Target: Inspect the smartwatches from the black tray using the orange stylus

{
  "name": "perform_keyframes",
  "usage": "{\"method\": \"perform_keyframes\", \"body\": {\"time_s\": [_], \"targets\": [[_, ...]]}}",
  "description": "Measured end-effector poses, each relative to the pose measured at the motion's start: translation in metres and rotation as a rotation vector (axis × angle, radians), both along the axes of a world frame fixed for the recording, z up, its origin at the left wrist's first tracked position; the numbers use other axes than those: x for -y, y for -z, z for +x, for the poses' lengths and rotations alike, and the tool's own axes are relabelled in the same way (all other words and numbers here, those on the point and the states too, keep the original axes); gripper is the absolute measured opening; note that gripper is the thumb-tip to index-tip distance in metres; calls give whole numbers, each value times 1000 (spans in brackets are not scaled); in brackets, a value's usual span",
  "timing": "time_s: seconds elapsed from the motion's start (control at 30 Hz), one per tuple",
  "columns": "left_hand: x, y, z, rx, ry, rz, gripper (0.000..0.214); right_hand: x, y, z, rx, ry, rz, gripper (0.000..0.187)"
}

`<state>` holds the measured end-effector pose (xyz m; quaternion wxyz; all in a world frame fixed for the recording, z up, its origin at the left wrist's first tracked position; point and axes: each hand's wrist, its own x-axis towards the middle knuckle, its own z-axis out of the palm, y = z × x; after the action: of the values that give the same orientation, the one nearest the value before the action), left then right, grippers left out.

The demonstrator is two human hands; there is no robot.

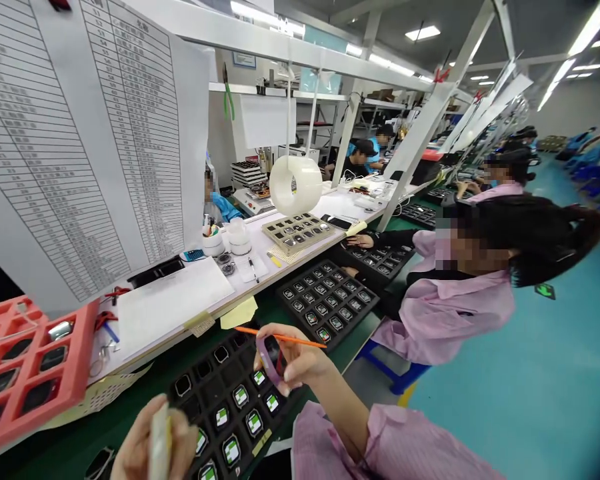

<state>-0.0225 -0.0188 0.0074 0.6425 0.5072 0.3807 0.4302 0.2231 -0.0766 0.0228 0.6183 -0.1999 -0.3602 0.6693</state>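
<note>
Head view: my right hand [300,363] is up over the near edge of the green tabletop [105,417], fingers curled around a purple watch case [269,357], which I hold upright with its opening turned toward me. The same hand also pinches a thin orange stick [280,337] that lies level across the top of the case, with its tip pointing left.

My left hand [143,443] is low at the near edge, closed around a pale strip [159,443] that stands up between my fingers; I cannot tell what it is.

Between and just below my hands lies a black tray [200,400] on the tabletop. Its near pockets hold watch bodies [240,395] with green-and-white faces.

A second black tray [281,291] of the same parts sits farther right, in front of a co-worker [450,307] in a pink coat.

On the raised white shelf beyond are a red tray [83,347] at far left and a white sheet [175,300] beside it. A roll of clear tape [296,185] hangs above, and printed lists [70,133] hang upper left.
</note>
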Motion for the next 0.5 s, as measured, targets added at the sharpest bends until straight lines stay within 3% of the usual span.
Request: {"method": "perform_keyframes", "body": {"time_s": [0.1,0.2,0.33,0.5], "targets": [[10,-24,25,-134,-47,46,75,-1,-4,-6,136,150,4,56],[9,-32,47,-168,-52,148,67,-6,3,-12,283,294,-10,53],[0,-19,51,-154,8,197,53,-12,15,-20,369,394,-49,51],[-3,-6,43,-104,51,196,44,-12,15,-27,422,394,-67,39]]}}
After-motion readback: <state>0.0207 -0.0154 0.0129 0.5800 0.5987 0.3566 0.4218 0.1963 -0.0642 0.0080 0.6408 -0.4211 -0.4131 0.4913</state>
